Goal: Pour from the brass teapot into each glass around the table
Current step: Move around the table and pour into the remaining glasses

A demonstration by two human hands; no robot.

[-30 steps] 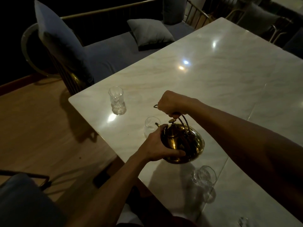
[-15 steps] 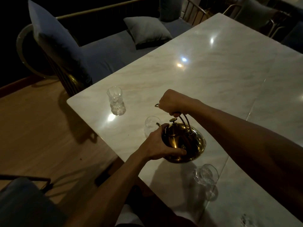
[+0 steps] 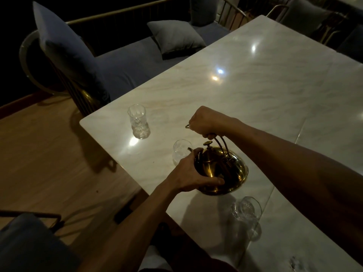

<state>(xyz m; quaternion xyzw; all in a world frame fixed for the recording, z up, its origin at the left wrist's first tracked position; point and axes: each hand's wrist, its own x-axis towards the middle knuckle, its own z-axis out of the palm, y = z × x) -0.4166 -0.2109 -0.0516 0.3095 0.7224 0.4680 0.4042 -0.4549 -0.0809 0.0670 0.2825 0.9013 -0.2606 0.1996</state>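
The brass teapot [image 3: 225, 169] hangs above the marble table [image 3: 255, 91], tilted with its spout toward a stemmed glass [image 3: 179, 151]. My right hand [image 3: 206, 121] is closed around the teapot's wire handle from above. My left hand [image 3: 188, 173] cups the pot's left side and underside. The spout tip sits at the glass's rim, partly hidden by my left hand. A tall cut glass [image 3: 138, 121] stands near the table's left corner. Another stemmed glass [image 3: 248, 211] stands near the front edge, below the pot.
A grey sofa [image 3: 127, 63] with cushions runs along the table's far left side. A chair [image 3: 23, 242] sits at the lower left over the wooden floor [image 3: 39, 154]. A further glass [image 3: 294, 263] shows at the bottom right edge.
The teapot and both hands have hardly moved; the pot stays tilted at the stemmed glass. Only the view has shifted slightly.
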